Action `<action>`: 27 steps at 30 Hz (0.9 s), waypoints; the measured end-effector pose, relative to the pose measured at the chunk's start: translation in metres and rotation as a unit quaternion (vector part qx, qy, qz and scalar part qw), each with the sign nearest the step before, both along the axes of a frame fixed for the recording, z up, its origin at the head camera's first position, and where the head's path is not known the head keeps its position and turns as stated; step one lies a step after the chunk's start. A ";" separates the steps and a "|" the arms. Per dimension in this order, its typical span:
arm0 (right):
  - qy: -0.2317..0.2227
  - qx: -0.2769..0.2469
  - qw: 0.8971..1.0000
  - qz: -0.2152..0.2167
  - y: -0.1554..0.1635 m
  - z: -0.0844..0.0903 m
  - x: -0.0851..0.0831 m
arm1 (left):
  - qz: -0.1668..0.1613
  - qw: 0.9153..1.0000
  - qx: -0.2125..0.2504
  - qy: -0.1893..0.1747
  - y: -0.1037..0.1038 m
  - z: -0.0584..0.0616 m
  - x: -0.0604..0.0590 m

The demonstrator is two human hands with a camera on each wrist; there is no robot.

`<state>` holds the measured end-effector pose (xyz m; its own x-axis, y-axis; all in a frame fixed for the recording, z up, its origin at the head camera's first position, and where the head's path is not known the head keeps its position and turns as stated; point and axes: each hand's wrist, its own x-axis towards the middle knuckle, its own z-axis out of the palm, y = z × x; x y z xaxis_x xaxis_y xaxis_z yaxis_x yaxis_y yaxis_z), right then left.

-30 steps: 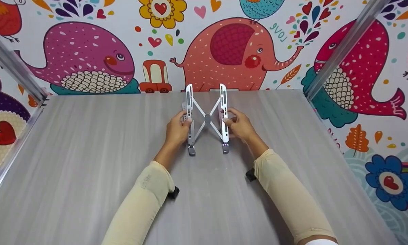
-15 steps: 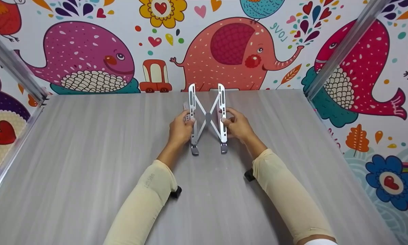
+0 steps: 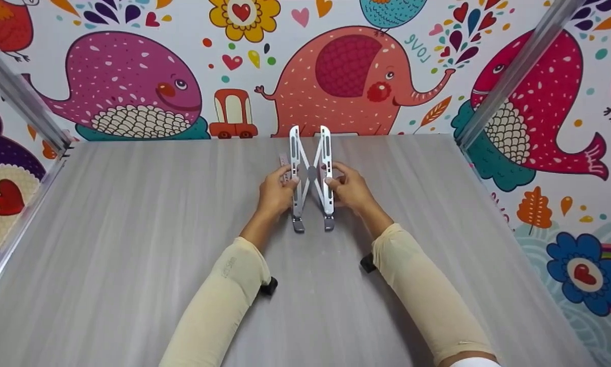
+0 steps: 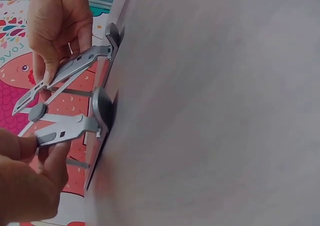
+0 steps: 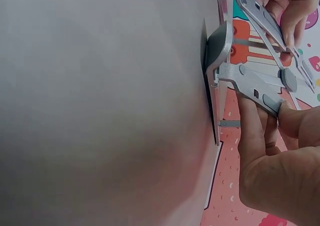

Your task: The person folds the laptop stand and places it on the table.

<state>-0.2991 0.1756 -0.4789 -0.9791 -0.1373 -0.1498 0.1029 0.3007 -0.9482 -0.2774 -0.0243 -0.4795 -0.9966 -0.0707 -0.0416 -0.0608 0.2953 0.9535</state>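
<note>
One stand (image 3: pixel 312 174); left hand (image 3: pixel 276 191) grips one rail (image 3: pixel 297 208), right hand (image 3: pixel 354 190) the other

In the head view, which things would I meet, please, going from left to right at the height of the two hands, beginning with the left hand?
Left hand → left rail of the laptop stand → grey central pivot → right rail → right hand.

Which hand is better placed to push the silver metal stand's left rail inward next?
Probably the left hand: it grips that slotted silver metal rail from outside, while the right hand holds the right rail, beyond the round grey hinge.
</note>
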 end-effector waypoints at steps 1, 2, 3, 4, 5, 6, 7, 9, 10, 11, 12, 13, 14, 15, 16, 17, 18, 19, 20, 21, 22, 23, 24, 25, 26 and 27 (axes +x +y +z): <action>-0.001 0.000 1.000 0.001 -0.001 0.000 0.000 | 0.000 1.000 0.007 -0.003 0.001 0.000 0.000; -0.001 -0.002 1.000 0.001 -0.002 0.000 0.000 | 0.000 1.000 0.014 -0.008 0.001 0.000 0.000; -0.001 -0.001 1.000 0.001 -0.003 0.000 0.000 | -0.001 1.000 0.022 -0.012 0.002 0.000 0.000; -0.002 -0.001 1.000 0.002 -0.003 0.000 0.001 | -0.001 0.999 0.029 -0.016 0.003 0.000 0.001; -0.001 0.000 1.000 0.002 -0.004 0.000 0.000 | -0.001 0.999 0.035 -0.019 0.004 0.000 0.001; 0.000 0.002 1.000 0.001 -0.005 0.000 0.001 | -0.003 0.999 0.041 -0.023 0.004 0.000 0.001; 0.001 0.004 1.000 0.000 -0.005 0.000 0.001 | -0.003 0.998 0.048 -0.027 0.005 0.000 0.001; 0.002 0.010 1.000 -0.001 -0.006 0.000 0.001 | -0.005 0.998 0.058 -0.034 0.006 0.000 0.001; 0.002 0.013 1.000 -0.001 -0.007 0.000 0.002 | -0.005 0.997 0.061 -0.036 0.006 0.000 0.001; 0.002 0.015 1.000 -0.001 -0.007 0.000 0.002 | -0.005 0.997 0.063 -0.037 0.006 0.000 0.001; 0.003 0.015 1.000 0.000 -0.008 0.000 0.002 | -0.005 0.997 0.067 -0.039 0.007 0.000 0.001; 0.004 0.016 1.000 0.000 -0.008 0.000 0.002 | -0.004 0.997 0.069 -0.041 0.007 0.000 0.001; 0.005 0.015 1.000 0.002 -0.009 0.000 0.002 | -0.003 0.997 0.071 -0.042 0.007 0.000 0.001; 0.005 0.010 1.000 0.003 -0.010 -0.001 0.002 | -0.003 0.996 0.074 -0.044 0.007 0.000 0.000; 0.005 0.007 1.000 0.004 -0.011 -0.001 0.003 | -0.002 0.996 0.074 -0.046 0.007 0.000 0.000; 0.006 0.002 1.000 0.005 -0.011 -0.001 0.002 | -0.002 0.996 0.077 -0.049 0.007 -0.001 0.000; 0.007 -0.001 1.000 0.006 -0.012 -0.001 0.002 | -0.003 0.995 0.080 -0.052 0.007 -0.001 -0.001; 0.008 -0.002 1.000 0.006 -0.013 -0.001 0.003 | -0.004 0.995 0.081 -0.054 0.007 -0.001 -0.001; 0.008 -0.003 1.000 0.007 -0.014 -0.001 0.003 | -0.004 0.995 0.083 -0.055 0.006 -0.002 -0.001; 0.008 -0.003 1.000 0.007 -0.015 -0.001 0.003 | -0.005 0.995 0.083 -0.056 0.006 -0.002 -0.001; 0.009 -0.001 1.000 0.006 -0.016 -0.001 0.003 | -0.006 0.995 0.082 -0.055 0.006 -0.002 -0.001; 0.010 0.002 1.000 0.006 -0.017 -0.001 0.003 | -0.008 0.995 0.081 -0.054 0.006 -0.002 -0.001; 0.010 0.004 1.000 0.006 -0.018 -0.001 0.004 | -0.009 0.995 0.079 -0.054 0.005 -0.002 -0.001; 0.009 0.005 1.000 0.006 -0.019 -0.001 0.004 | -0.011 0.996 0.077 -0.053 0.005 -0.002 -0.001; 0.008 0.005 1.000 0.006 -0.020 -0.001 0.004 | -0.012 0.996 0.075 -0.054 0.005 -0.002 -0.001; 0.008 0.007 1.000 0.007 -0.020 -0.001 0.004 | -0.013 0.996 0.073 -0.055 0.004 -0.002 -0.001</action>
<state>-0.2949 0.1552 -0.4803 -0.9795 -0.1487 -0.1360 0.0835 0.3149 -0.9455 -0.2780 -0.0201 -0.4819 -0.9868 -0.0296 -0.1590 -0.1617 0.1564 0.9744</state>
